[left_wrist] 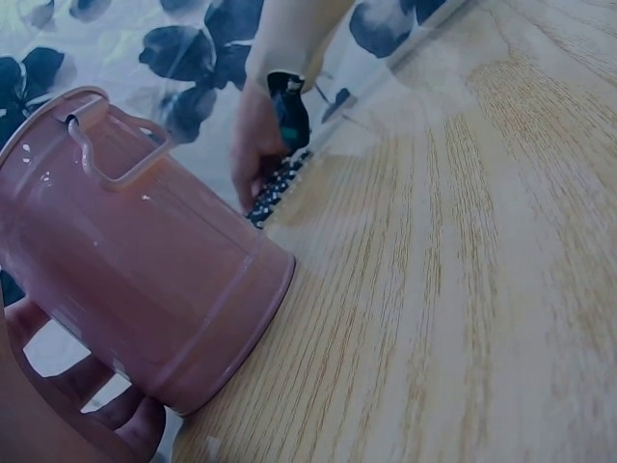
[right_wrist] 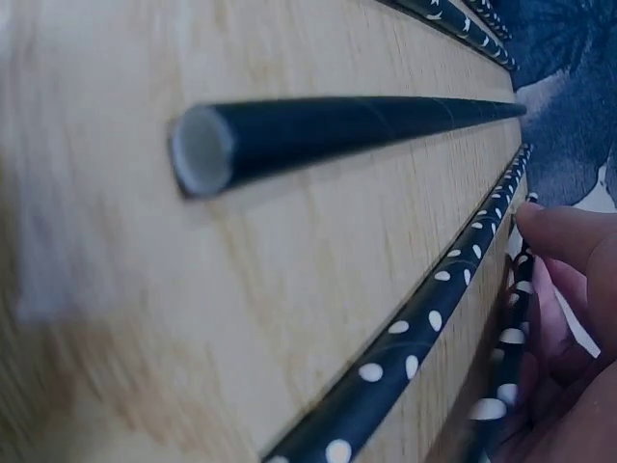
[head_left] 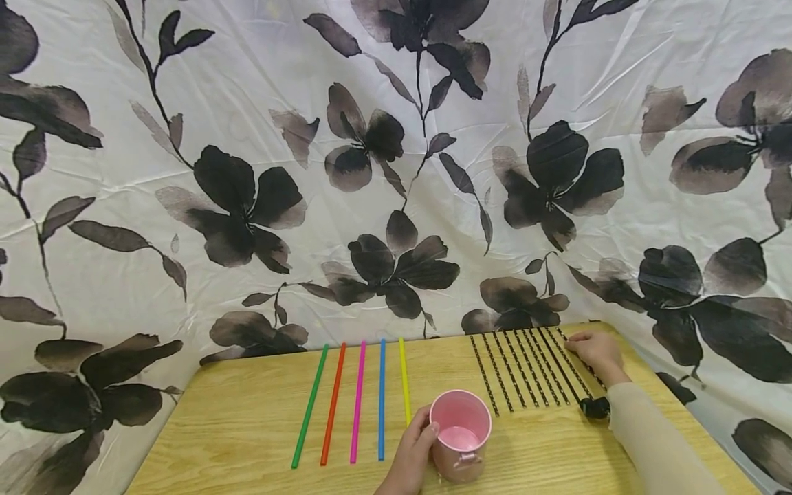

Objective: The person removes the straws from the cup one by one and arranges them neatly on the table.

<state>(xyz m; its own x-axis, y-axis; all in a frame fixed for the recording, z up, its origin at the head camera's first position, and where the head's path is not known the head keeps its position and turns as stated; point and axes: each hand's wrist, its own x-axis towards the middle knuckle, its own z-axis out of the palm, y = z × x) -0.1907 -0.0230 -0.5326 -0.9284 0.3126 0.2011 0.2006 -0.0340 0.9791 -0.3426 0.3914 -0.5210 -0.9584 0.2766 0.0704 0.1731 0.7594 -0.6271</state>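
My left hand [head_left: 408, 450] grips the side of a pink cup [head_left: 459, 467] at the table's front. The cup stands upright with its mouth up, and its handle [left_wrist: 120, 159] shows in the left wrist view. No straw shows inside the cup. At the right end of a row of black straws, my right hand [head_left: 594, 354] pinches a black paper straw with white dots [right_wrist: 513, 336] between thumb and fingers. Beside it lies another dotted straw [right_wrist: 415, 338], then a plain black straw [right_wrist: 337, 135] with its hollow end facing the right wrist camera.
Several more patterned black straws [head_left: 516, 368] lie side by side on the wooden table [head_left: 235, 412]. Left of the cup are spaced green [head_left: 311, 405], red [head_left: 333, 405], pink [head_left: 358, 402], blue [head_left: 381, 399] and yellow [head_left: 405, 378] sticks. A floral cloth [head_left: 396, 206] hangs behind.
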